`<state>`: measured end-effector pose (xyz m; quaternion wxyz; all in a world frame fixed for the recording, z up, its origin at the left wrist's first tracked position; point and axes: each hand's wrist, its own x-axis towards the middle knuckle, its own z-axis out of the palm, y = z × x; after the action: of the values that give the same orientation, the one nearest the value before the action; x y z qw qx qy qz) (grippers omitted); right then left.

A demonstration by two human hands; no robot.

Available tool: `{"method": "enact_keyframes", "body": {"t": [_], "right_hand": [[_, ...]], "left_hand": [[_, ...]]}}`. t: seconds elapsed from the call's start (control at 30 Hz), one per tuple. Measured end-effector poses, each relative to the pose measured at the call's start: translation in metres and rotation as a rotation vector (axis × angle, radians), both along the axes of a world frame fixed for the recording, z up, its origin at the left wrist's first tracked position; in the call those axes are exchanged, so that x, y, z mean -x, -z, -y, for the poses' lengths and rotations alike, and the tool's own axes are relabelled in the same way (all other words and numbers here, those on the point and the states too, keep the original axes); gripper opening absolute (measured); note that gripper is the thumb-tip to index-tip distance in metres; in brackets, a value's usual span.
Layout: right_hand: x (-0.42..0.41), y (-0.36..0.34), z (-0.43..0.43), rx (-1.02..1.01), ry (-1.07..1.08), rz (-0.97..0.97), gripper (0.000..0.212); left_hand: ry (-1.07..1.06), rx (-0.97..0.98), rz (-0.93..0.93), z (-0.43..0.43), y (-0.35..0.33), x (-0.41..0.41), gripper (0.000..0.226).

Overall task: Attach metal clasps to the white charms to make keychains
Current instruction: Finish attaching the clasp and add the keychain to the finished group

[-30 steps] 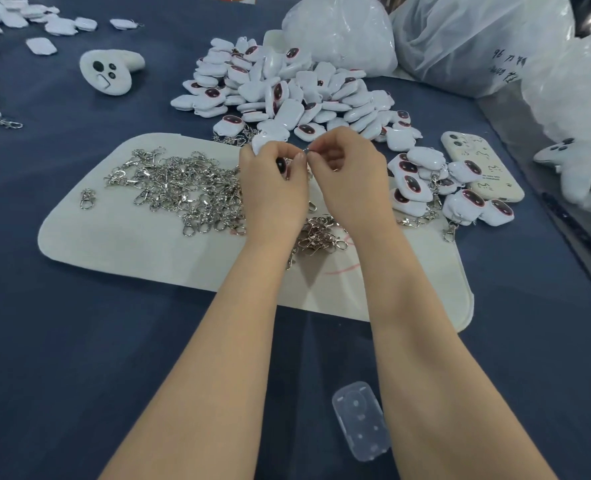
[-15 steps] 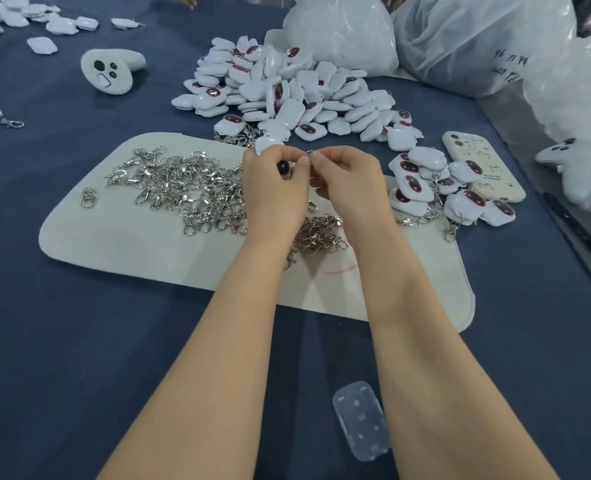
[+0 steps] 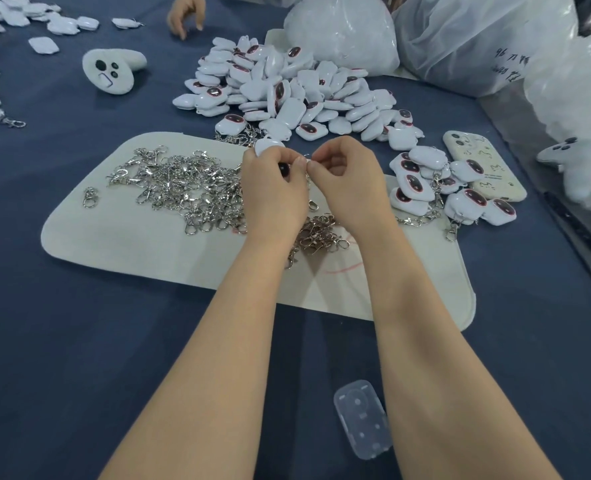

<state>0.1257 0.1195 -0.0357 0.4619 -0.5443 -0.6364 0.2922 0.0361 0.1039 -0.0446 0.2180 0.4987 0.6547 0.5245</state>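
My left hand (image 3: pixel 273 188) grips a white charm (image 3: pixel 266 146) with a dark oval face, mostly hidden behind the fingers. My right hand (image 3: pixel 347 181) pinches a small metal clasp (image 3: pixel 307 157) right at the charm's edge, fingertips of both hands touching. Under my hands a pile of loose silver clasps (image 3: pixel 183 188) lies on a pale felt mat (image 3: pixel 114 237). A big heap of white charms (image 3: pixel 287 95) lies beyond the mat. Several charms with clasps attached (image 3: pixel 443 188) lie to the right.
A phone in a cream case (image 3: pixel 484 168) lies at the right. A clear plastic case (image 3: pixel 361 419) lies near me on the blue cloth. White plastic bags (image 3: pixel 460 39) stand at the back. A plush piece (image 3: pixel 114 71) and another person's hand (image 3: pixel 185 13) are at the back left.
My hands have stayed together on the charm and clasp, shifting only slightly. Another person's hand has come into view at the top.
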Motion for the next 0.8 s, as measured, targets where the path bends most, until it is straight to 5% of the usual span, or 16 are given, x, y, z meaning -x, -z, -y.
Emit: {"method": "enact_keyframes", "body": {"t": [0.2, 0.47, 0.8], "right_hand": [[-0.005, 0.001, -0.001, 0.051, -0.078, -0.002, 0.020], [0.003, 0.008, 0.002, -0.133, -0.044, 0.096, 0.012], [-0.005, 0.010, -0.001, -0.054, 0.062, -0.045, 0.026]], "left_hand": [[0.056, 0.032, 0.042, -0.002, 0.000, 0.002, 0.009], [0.106, 0.008, 0.260, 0.001, -0.001, 0.003, 0.009], [0.162, -0.031, 0.422, 0.005, -0.005, 0.001, 0.030]]}}
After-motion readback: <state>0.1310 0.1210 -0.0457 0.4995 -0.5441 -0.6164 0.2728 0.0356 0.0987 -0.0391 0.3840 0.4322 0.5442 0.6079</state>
